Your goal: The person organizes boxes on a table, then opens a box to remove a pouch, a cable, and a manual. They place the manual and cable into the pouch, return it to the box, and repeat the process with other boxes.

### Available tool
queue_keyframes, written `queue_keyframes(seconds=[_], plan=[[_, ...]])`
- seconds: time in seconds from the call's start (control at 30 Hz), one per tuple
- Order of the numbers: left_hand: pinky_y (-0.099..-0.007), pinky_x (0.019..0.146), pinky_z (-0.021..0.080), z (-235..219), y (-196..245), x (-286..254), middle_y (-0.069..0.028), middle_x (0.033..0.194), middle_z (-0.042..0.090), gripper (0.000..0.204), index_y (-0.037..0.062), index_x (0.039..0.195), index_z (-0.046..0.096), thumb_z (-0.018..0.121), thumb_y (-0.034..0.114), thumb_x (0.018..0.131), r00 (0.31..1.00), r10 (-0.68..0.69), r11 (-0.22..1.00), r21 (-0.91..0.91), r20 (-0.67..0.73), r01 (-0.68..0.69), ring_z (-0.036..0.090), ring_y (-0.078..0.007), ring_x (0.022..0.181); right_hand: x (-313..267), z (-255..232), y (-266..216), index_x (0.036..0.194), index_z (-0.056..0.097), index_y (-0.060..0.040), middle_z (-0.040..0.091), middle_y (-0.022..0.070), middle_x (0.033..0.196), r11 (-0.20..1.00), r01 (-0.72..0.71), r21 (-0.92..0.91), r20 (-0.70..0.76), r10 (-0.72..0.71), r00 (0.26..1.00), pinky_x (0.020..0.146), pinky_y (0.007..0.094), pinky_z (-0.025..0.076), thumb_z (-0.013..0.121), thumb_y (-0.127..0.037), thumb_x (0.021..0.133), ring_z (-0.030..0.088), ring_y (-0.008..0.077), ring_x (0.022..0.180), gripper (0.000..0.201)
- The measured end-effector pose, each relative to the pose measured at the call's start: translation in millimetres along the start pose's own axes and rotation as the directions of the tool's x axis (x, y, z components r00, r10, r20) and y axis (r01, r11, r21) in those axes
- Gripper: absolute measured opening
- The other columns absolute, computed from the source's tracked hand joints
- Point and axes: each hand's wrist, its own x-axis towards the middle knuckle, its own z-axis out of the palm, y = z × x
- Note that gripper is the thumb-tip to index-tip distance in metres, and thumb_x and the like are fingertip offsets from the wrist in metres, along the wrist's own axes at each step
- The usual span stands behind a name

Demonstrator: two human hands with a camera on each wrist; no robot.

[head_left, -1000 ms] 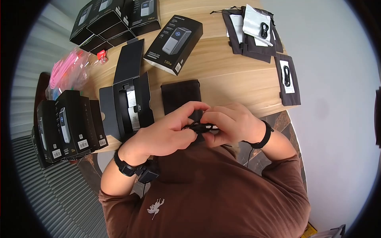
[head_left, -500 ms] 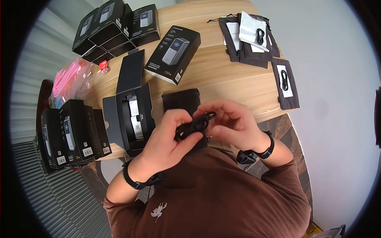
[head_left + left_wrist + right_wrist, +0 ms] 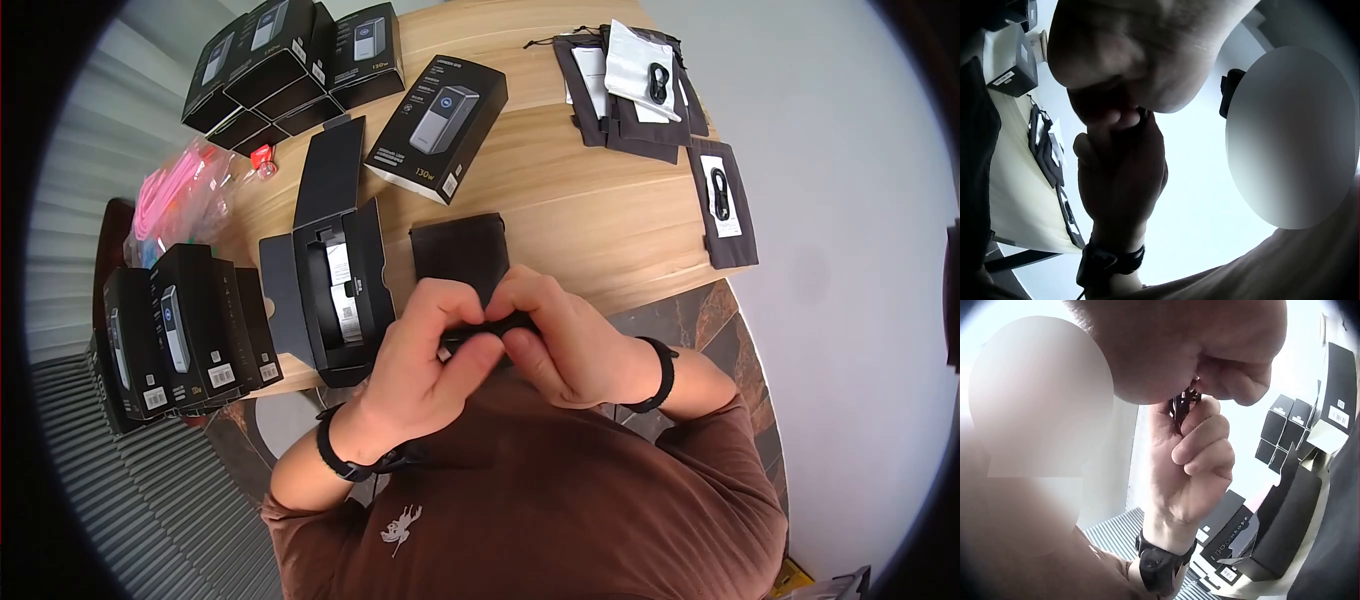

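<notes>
Held between my two hands is a black coiled cable (image 3: 512, 322), mostly hidden by the fingers; its dark loops (image 3: 1185, 411) show in the right wrist view. My left hand (image 3: 425, 352) pinches its left end, thumb along the near side. With curled fingers my right hand (image 3: 572, 345) grips the other end, the fingertips of both hands nearly meeting. Just beyond them on the table lies a dark fabric pouch (image 3: 458, 250). Left of the hands stands an opened black box (image 3: 372, 290) with white printed slips (image 3: 342, 285) inside.
A closed power bank box (image 3: 440, 125) lies beyond the pouch. More black boxes are stacked at the back left (image 3: 270, 60) and front left (image 3: 185, 320). Pouches (image 3: 645, 140) with papers and cables lie at the right, one pouch (image 3: 735, 245) near the edge. A plastic bag (image 3: 180, 200) sits left.
My right hand lifted off the cable with spread fingers half a second ago, and now its fingers are curled on it again. My left hand has kept its hold.
</notes>
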Motion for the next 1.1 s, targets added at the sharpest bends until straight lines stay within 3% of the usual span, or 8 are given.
queue_keyframes(seconds=[0.23,0.43,0.53,0.63,0.83,0.93,1.03,1.1], plan=[[-0.0265,0.065,0.047,0.9,-7.5,3.1,-0.0064,0.088,0.06,0.013,0.0016,0.114,0.052,0.058,0.001,0.102,0.992,0.111,0.994,0.019,-0.061,-0.11,0.059,-0.0113,0.07,0.7,26.9,-0.8,0.139,0.044,0.001,0.051,0.0114,0.119,0.908,0.011,0.418,-0.251,0.104,0.962,0.087,0.0338,0.049,0.06,0.005,0.092,0.054,0.0195,0.102,0.05],[-0.0254,0.065,0.048,1.1,-5.6,5.9,-0.005,0.089,0.06,0.012,0.0019,0.113,0.05,0.055,0.002,0.102,0.997,0.058,0.998,0.035,-0.057,-0.056,0.058,-0.009,0.07,3.1,18.2,5.6,0.142,0.041,0.0016,0.049,0.0182,0.129,0.988,0.084,0.133,-0.1,-0.071,0.992,0.092,0.0353,0.049,0.061,0.003,0.089,0.053,0.027,0.109,0.056],[-0.0246,0.065,0.048,-0.3,-11.5,1.2,-0.0043,0.093,0.058,0.01,0.0032,0.111,0.049,0.054,0.001,0.103,0.99,0.091,0.993,-0.069,-0.112,-0.099,0.056,-0.0079,0.07,14.7,13.9,7.1,0.14,0.046,0.0001,0.052,0.0196,0.121,0.981,0.17,0.096,-0.196,-0.149,0.969,0.084,0.0377,0.053,0.066,-0.002,0.09,0.058,0.0324,0.101,0.054],[-0.0226,0.064,0.047,-1.1,-2.6,4.9,-0.0051,0.103,0.054,0.009,0.0043,0.109,0.045,0.049,-0.002,0.103,0.995,-0.009,0.992,-0.13,-0.102,-0.004,0.054,-0.0058,0.075,21.1,0.3,0.2,0.136,0.051,-0.0015,0.056,0.017,0.113,0.964,0.206,-0.168,-0.105,-0.225,0.969,0.076,0.0403,0.055,0.075,-0.012,0.09,0.062,0.0347,0.092,0.052],[-0.0217,0.06,0.042,-4.2,0.5,10.2,-0.0028,0.095,0.05,0.013,0.0054,0.11,0.042,0.046,-0.005,0.103,0.994,-0.105,0.986,-0.129,-0.017,0.102,0.048,-0.0043,0.074,13.2,4.9,0.1,0.124,0.059,-0.0022,0.057,0.0096,0.104,0.934,0.032,-0.356,0.04,-0.019,0.999,0.071,0.0399,0.054,0.076,-0.028,0.093,0.063,0.0288,0.086,0.044],[-0.0209,0.056,0.038,-3.2,-5.9,8.5,-0.0009,0.09,0.049,0.013,0.0068,0.11,0.04,0.042,-0.004,0.104,0.977,-0.208,0.962,-0.171,0.039,0.212,0.042,-0.0033,0.069,16.2,0.1,6.5,0.119,0.062,-0.002,0.055,0.0075,0.099,0.86,0.185,-0.475,0.052,-0.183,0.982,0.072,0.0368,0.053,0.074,-0.028,0.094,0.061,0.0257,0.084,0.037],[-0.0209,0.051,0.036,1.1,-6.6,7.3,-0.0002,0.087,0.049,0.012,0.0088,0.11,0.037,0.041,-0.002,0.106,0.934,-0.339,0.885,-0.298,0.112,0.358,0.041,-0.0026,0.062,10.3,-3.7,5.8,0.115,0.063,-0.0013,0.053,0.0061,0.095,0.827,0.168,-0.537,0.12,-0.123,0.985,0.071,0.034,0.052,0.071,-0.029,0.096,0.059,0.0227,0.081,0.034],[-0.0222,0.054,0.038,0.6,-16.1,3.4,-0.0007,0.085,0.049,0.014,0.0082,0.109,0.037,0.043,-0.004,0.105,0.971,-0.225,0.972,-0.053,0.082,0.23,0.043,-0.0036,0.064,1.4,1.8,1.4,0.114,0.063,-0.001,0.052,0.0056,0.092,0.778,0.131,-0.615,0.134,-0.06,0.989,0.069,0.0336,0.051,0.069,-0.03,0.097,0.058,0.0214,0.08,0.034]])
